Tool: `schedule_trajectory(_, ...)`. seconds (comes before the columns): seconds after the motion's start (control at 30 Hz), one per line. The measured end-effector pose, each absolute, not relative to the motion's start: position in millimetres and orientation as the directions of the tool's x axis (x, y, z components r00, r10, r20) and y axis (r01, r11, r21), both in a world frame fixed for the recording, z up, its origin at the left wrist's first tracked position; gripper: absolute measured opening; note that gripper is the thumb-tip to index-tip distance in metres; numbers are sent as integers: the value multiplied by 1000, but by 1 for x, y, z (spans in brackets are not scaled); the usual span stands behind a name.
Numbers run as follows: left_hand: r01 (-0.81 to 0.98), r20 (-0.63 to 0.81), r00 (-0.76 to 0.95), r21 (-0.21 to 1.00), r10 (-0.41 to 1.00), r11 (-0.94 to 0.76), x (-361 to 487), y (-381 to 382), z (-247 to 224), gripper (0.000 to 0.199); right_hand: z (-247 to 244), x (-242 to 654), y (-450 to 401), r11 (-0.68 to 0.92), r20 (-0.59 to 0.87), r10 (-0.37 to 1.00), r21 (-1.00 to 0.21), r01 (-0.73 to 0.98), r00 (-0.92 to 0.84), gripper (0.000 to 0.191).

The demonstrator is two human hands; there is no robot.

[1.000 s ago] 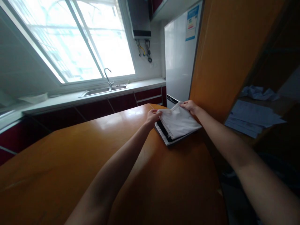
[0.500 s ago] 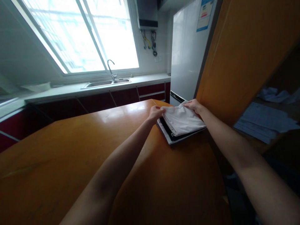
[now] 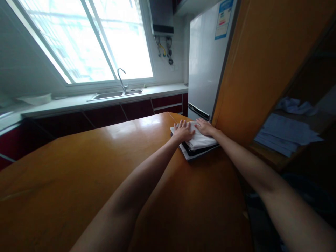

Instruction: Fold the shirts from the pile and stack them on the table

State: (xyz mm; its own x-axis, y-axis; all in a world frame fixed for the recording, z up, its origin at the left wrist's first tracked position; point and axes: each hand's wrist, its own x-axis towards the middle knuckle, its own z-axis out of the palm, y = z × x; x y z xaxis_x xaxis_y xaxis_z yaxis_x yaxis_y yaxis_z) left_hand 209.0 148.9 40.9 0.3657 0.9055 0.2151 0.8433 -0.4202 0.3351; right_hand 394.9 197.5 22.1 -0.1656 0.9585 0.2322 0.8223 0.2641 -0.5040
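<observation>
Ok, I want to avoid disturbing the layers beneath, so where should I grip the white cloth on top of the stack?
Probably the near edge of the white cloth, coming from the wearer's side: that edge lies exposed above the black layer, while the left hand and right hand rest farther back. Pinch only white folds, as the layers sit close.

A stack of folded cloths lies on the glossy orange-brown table

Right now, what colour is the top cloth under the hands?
The top cloth is white. It shows best in the head view.
</observation>
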Motion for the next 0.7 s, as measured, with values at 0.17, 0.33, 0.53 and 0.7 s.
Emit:
schedule_trajectory(0.17,844,350,325,313,879,-436,199,152,52,52,39,377,155,272,314,938,-402,874,-147,65)
schedule_trajectory(0.33,900,396,148,325,906,-289,161,137,70,52,35,339,94,313,105,950,-341,886,-295,73)
schedule_trajectory(0.53,951,333,43,275,942,-141,64,78,56,53,62,299,43,377,431,883,-411,830,-187,63)
schedule_trajectory(0.7,977,235,-42,212,971,-9,-28,-4,23,54,57,221,-15,557,477,812,-458,693,-337,56)
